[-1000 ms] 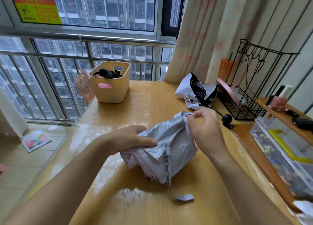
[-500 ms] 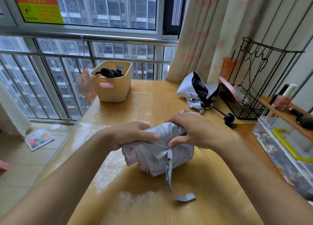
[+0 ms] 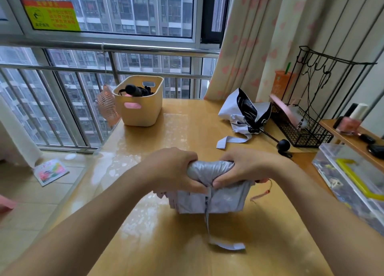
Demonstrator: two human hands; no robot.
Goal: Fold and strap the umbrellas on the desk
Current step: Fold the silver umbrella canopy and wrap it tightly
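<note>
Both hands clamp the silver umbrella on the desk, left hand and right hand curled round its bunched top, strap dangling below.

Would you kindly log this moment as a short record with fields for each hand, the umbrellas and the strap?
left hand: grips the bunched top of the silver umbrella
right hand: grips the same top, beside the left
umbrella state: gathered, not yet strapped
strap: hangs loose, its end lying on the desk
white and black umbrella: crumpled at far right, unstrapped
yellow basket: far left, holds something dark
</note>
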